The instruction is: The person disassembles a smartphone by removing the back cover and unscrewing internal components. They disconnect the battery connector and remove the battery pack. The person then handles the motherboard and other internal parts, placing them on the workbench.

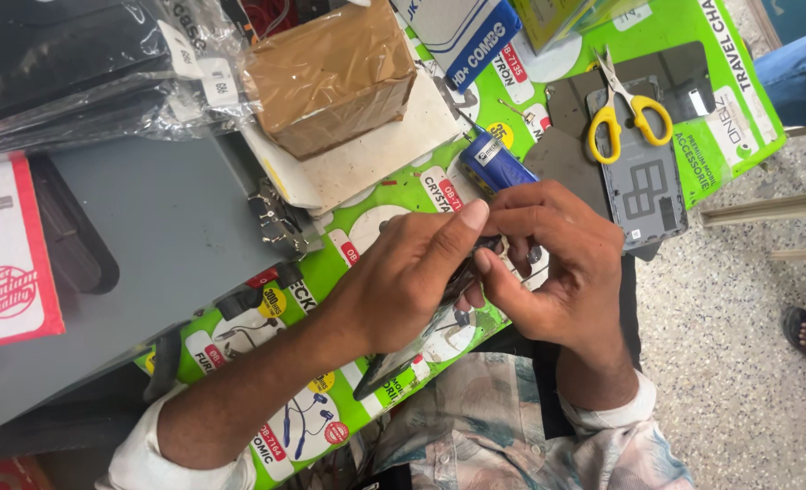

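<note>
Two hands met at the middle of the frame, the left hand [403,281] and right hand [557,263] with fingers [489,265] pinching a small dark part [475,259] between them, its long axis slanting toward the lower left above the worktop [376,191].

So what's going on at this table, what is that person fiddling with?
A person bends over a cluttered workbench, both hands closed around a small dark object that looks like a phone part. The left hand grips it from above with the thumb stretched out, and the right hand pinches it from the other side; the object is mostly hidden. Just beyond the hands lies a blue tool. Yellow-handled scissors rest on a grey phone back cover, and a brown taped box sits further back.
</note>
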